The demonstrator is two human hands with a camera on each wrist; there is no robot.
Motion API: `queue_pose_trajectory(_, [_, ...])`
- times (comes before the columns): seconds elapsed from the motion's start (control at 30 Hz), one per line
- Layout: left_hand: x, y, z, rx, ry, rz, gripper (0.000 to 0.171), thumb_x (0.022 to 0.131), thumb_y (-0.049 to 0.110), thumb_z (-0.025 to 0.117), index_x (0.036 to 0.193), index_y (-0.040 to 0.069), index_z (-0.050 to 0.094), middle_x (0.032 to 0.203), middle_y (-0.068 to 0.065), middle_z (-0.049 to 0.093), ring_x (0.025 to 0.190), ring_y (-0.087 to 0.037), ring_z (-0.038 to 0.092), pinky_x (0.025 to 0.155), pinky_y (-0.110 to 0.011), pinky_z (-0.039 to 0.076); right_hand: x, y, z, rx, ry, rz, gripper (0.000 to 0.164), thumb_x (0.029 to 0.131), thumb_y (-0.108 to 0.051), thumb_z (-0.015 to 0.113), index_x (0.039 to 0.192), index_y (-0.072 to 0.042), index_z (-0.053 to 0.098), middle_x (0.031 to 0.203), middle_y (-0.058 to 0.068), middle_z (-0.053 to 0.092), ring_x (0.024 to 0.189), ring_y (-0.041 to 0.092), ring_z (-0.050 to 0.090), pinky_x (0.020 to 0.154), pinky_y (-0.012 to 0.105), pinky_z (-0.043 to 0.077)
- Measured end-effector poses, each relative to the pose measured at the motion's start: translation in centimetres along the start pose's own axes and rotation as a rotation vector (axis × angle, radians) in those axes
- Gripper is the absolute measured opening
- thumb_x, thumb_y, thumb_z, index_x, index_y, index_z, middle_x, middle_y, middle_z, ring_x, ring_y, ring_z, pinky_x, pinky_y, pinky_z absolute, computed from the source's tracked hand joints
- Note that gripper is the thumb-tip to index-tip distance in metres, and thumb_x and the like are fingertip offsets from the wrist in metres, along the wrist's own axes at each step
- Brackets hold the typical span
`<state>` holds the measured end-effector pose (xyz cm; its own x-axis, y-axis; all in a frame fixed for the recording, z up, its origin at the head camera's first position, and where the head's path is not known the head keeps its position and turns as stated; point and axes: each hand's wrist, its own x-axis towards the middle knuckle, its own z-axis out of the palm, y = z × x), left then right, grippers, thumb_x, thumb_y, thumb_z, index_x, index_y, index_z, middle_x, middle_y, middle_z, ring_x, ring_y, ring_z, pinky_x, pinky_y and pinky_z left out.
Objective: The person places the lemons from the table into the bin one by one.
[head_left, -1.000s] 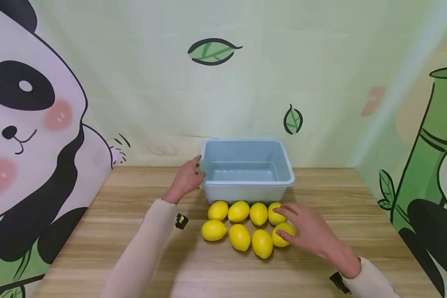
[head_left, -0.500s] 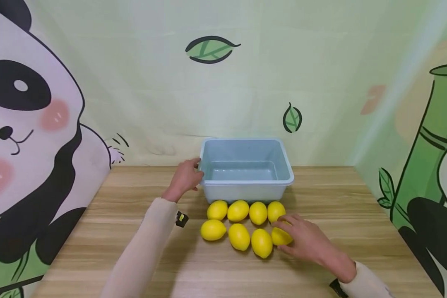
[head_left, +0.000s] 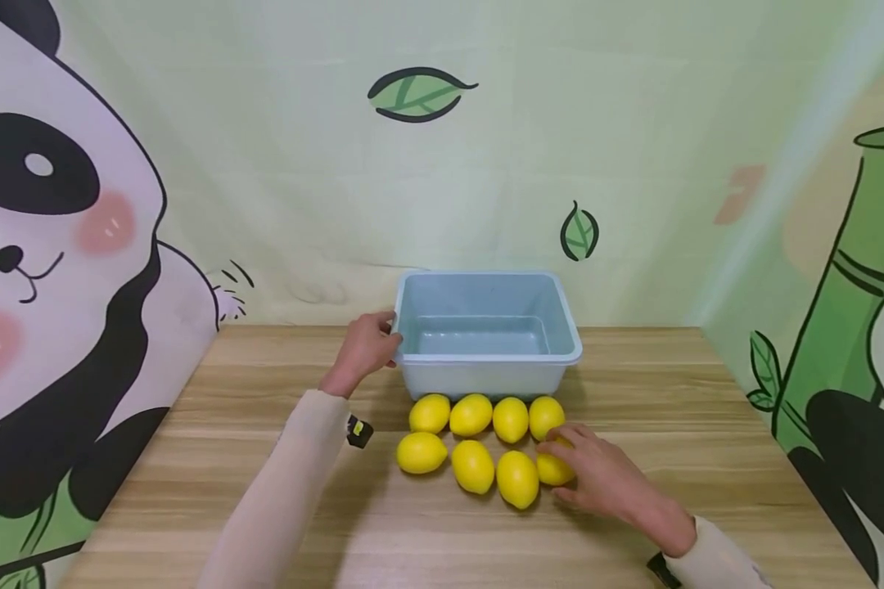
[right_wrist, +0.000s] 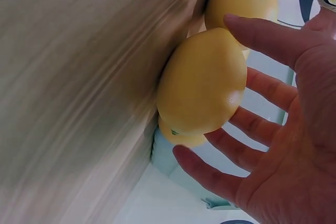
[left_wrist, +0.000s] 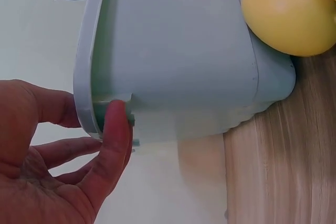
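Observation:
My left hand (head_left: 364,350) holds the left rim of a light blue plastic tub (head_left: 486,378). In the left wrist view, its thumb and fingers pinch round the tub's lip (left_wrist: 84,61). Several yellow lemons lie in two rows in front of the tub. My right hand (head_left: 607,478) is at the right-end lemon (head_left: 552,469) of the front row, covering part of it. From the right wrist, that lemon (right_wrist: 202,85) sits on the table between a spread thumb and loosely extended fingers, with gaps visible around it.
The wooden table (head_left: 442,548) runs back to a cloth backdrop (head_left: 302,164) printed with a panda, leaves and bamboo. The tub stands near the table's back edge, with nothing inside. A back-row lemon (head_left: 546,417) lies just beyond my right fingers.
My right hand has lowered from over the right-end lemons to beside the front-row one. My left hand has closed onto the tub's rim. The lemons stay in place.

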<state>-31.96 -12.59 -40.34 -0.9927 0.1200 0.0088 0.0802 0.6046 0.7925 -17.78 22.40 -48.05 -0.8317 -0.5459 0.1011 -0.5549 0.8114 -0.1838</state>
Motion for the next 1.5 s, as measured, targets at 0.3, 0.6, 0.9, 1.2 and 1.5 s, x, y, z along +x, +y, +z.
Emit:
queue_pose_trajectory(0.3, [0.2, 0.0, 0.0, -0.059, 0.02, -0.035, 0.056, 0.09, 0.009, 0.055, 0.144, -0.001, 0.045, 0.121, -0.027, 0.064, 0.073, -0.024, 0.069, 0.063, -0.033, 0.061, 0.1, 0.1, 0.7, 0.026, -0.016, -0.006, 0.051, 0.073, -0.025, 0.085, 0.12, -0.014, 0.067, 0.123, 0.009, 0.056, 0.116, 0.03, 0.053, 0.091, 0.048, 0.054])
queue_pose_trajectory(0.6, [0.4, -0.3, 0.0, -0.114, 0.004, -0.073, 0.057, 0.091, 0.011, 0.057, 0.145, 0.001, 0.043, 0.124, -0.025, 0.063, 0.092, -0.032, 0.069, 0.067, -0.031, 0.062, 0.2, 0.4, 1.1, 0.033, -0.037, -0.029, 0.047, 0.075, -0.027, 0.084, 0.118, -0.017, 0.067, 0.121, 0.007, 0.058, 0.113, 0.028, 0.055, 0.089, 0.047, 0.053])
queue_pose_trajectory(0.9, [0.6, -0.4, 0.0, -0.143, -0.01, -0.121, 0.058, 0.092, 0.015, 0.057, 0.147, 0.005, 0.041, 0.128, -0.023, 0.062, 0.092, -0.03, 0.069, 0.068, -0.029, 0.061, 0.3, 0.8, 1.1, 0.027, -0.106, -0.082, 0.043, 0.077, -0.025, 0.081, 0.117, -0.02, 0.066, 0.118, 0.001, 0.059, 0.107, 0.02, 0.054, 0.089, 0.042, 0.053])
queue_pose_trajectory(1.2, [0.7, -0.5, -0.2, -0.196, -0.028, -0.181, 0.058, 0.093, 0.02, 0.057, 0.147, 0.008, 0.04, 0.125, -0.02, 0.059, 0.094, -0.03, 0.064, 0.07, -0.03, 0.061, 0.3, 1.1, 0.7, 0.039, -0.105, -0.112, 0.033, 0.074, -0.019, 0.082, 0.101, -0.025, 0.066, 0.111, -0.005, 0.06, 0.103, 0.017, 0.056, 0.087, 0.04, 0.054])
queue_pose_trajectory(1.5, [0.6, -0.4, -0.1, -0.209, -0.017, -0.178, 0.057, 0.093, 0.019, 0.058, 0.146, 0.009, 0.041, 0.123, -0.02, 0.059, 0.093, -0.03, 0.064, 0.071, -0.031, 0.062, 0.7, 1.4, -1.3, 0.007, -0.058, -0.036, 0.036, 0.073, -0.022, 0.083, 0.105, -0.02, 0.067, 0.11, -0.001, 0.062, 0.101, 0.021, 0.061, 0.082, 0.044, 0.056])
